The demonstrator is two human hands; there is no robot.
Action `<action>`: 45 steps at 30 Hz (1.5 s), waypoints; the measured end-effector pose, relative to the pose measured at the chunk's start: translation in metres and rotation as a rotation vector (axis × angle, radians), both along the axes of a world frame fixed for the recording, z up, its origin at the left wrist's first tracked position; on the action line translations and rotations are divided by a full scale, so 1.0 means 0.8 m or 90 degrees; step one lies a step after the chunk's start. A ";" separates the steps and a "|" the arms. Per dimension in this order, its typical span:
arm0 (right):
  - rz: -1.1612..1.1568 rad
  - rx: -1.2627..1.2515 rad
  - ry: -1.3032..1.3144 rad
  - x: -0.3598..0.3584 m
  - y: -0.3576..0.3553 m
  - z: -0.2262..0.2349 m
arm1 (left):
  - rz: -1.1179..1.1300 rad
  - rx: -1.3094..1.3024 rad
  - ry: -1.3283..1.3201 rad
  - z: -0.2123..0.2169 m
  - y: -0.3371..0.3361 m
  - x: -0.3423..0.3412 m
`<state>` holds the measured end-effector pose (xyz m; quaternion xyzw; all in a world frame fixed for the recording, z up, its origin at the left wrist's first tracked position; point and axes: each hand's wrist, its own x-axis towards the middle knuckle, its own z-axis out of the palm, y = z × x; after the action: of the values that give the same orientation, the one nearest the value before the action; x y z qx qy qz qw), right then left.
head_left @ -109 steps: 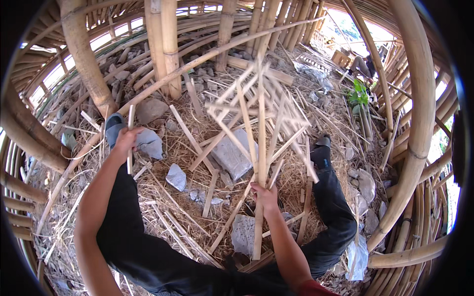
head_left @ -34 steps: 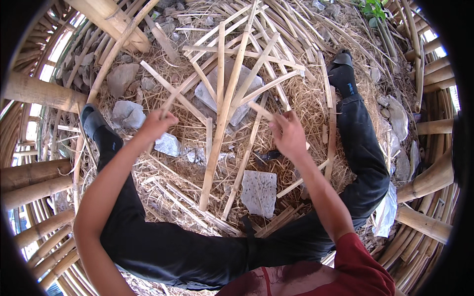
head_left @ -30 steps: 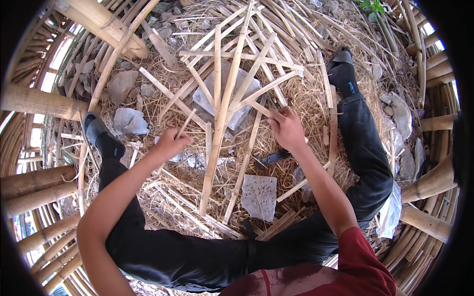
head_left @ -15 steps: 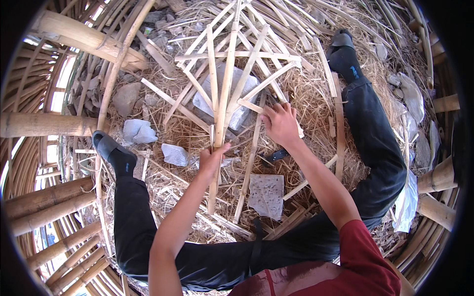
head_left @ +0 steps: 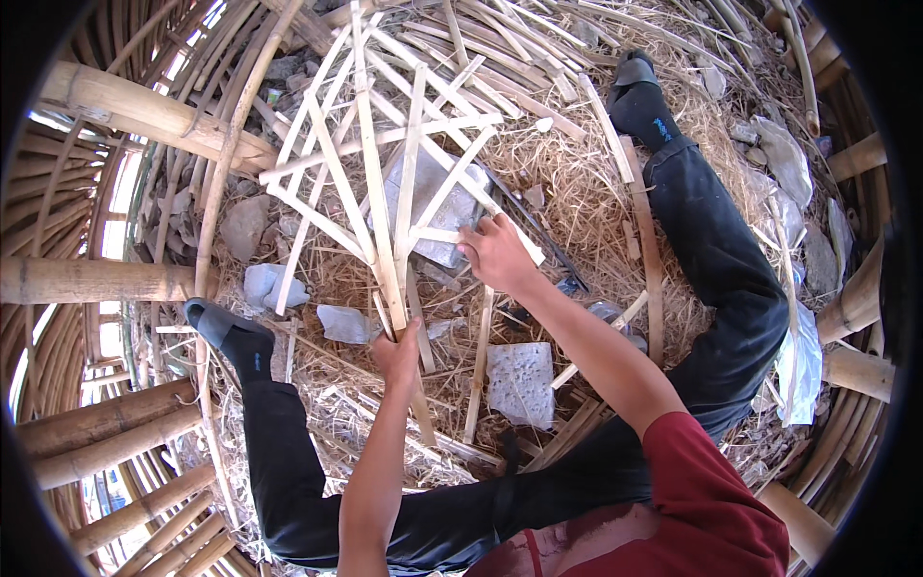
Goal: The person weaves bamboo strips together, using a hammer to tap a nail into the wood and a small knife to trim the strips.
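My left hand (head_left: 399, 354) is closed around the lower end of a lattice frame of split bamboo strips (head_left: 380, 178), where several strips come together. The frame fans out away from me, crossed by a slanting strip. To its right, my right hand (head_left: 498, 254) pinches a short bamboo strip (head_left: 437, 234), whose left end meets the frame's right side. Whether that end is tucked in or only touching, I cannot tell. Under the frame lies a pale grey stone block (head_left: 444, 238), partly covered by the strips.
A pitted square block (head_left: 520, 387) lies between my legs. Pale stones (head_left: 344, 324) sit near my left foot. Shavings and loose bamboo strips (head_left: 481, 370) litter the ground. Thick bamboo poles (head_left: 115, 281) line the left side; plastic sheeting (head_left: 800, 370) lies right of my leg.
The bamboo frame has tilted and swung to the left, its top leaning over. My right hand has shifted left with the short strip. My left hand still holds the lower end, now slightly lower.
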<state>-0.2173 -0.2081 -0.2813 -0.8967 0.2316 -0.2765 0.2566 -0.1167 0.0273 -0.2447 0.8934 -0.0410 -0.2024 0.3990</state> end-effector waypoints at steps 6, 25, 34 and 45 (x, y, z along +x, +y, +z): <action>-0.020 -0.060 0.016 0.014 0.021 0.015 | 0.043 0.001 0.084 -0.011 0.012 0.000; -0.030 -0.051 0.076 0.020 0.022 0.016 | -0.176 -0.003 -0.264 0.055 -0.032 0.087; -0.031 0.019 0.097 0.021 0.019 0.025 | -0.349 0.111 -0.409 0.027 -0.157 0.117; -0.206 0.525 0.052 -0.113 -0.031 0.030 | -0.343 0.124 -0.329 0.025 -0.164 0.113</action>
<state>-0.3080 -0.2330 -0.2570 -0.6817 0.4700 -0.1624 0.5367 -0.0265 -0.1040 -0.2251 0.9058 -0.3542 -0.0708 0.2214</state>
